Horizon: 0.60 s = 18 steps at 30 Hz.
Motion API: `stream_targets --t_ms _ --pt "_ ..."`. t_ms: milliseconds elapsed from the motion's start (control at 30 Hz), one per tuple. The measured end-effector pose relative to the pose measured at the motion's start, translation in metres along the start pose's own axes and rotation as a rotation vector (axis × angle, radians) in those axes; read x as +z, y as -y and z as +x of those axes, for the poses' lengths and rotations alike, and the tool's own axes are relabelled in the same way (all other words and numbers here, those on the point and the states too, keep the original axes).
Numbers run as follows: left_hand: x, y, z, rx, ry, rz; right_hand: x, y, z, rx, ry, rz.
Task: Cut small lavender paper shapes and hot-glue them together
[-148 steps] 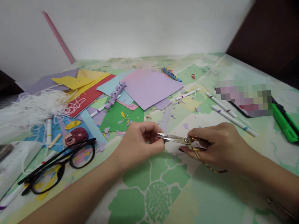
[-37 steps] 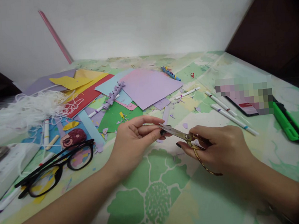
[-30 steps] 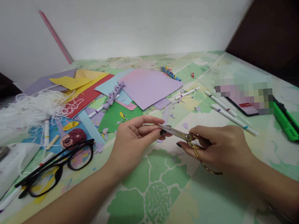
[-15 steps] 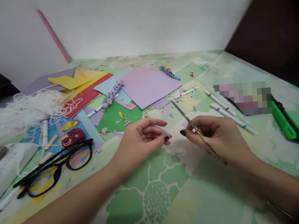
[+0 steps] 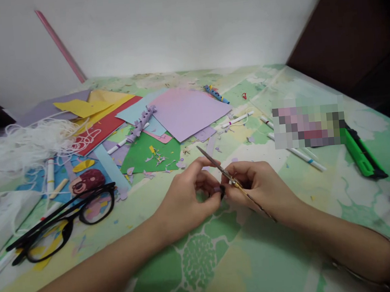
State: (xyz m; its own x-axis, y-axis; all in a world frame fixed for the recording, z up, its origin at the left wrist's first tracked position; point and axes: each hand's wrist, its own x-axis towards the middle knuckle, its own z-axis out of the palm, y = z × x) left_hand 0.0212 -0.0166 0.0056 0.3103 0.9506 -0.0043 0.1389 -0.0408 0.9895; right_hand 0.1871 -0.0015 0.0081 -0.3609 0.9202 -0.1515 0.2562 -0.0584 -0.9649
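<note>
Slim scissors with gold-coloured handles lie in the grip of my right hand, their blades pointing up and to the left. My left hand is curled, thumb against the fingers, just left of the right fingertips. The two hands meet or nearly meet; whatever lies between these fingertips is too small to make out. Beyond the hands lies a green paper sheet with small scraps on it. A large lilac paper sheet rests farther back.
Black-framed glasses, a dark red object and a heap of white string lie at left. A fringed purple paper roll sits behind. Markers and a green cutter are at right.
My right hand has moved left with the scissors, bringing its fingertips to the left hand's. The left fingers have curled in closer to the thumb. The whole view has shifted slightly.
</note>
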Motion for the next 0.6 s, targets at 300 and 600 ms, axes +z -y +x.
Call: stream_targets --t_ms 300,600 --pt "-0.008 -0.001 0.004 -0.088 -0.189 -0.227 -0.008 0.001 0.001 -0.123 -0.181 -0.182" --pt "-0.011 0.003 0.007 -0.04 -0.348 -0.65 -0.006 -0.007 -0.005 -0.475 -0.374 -0.762"
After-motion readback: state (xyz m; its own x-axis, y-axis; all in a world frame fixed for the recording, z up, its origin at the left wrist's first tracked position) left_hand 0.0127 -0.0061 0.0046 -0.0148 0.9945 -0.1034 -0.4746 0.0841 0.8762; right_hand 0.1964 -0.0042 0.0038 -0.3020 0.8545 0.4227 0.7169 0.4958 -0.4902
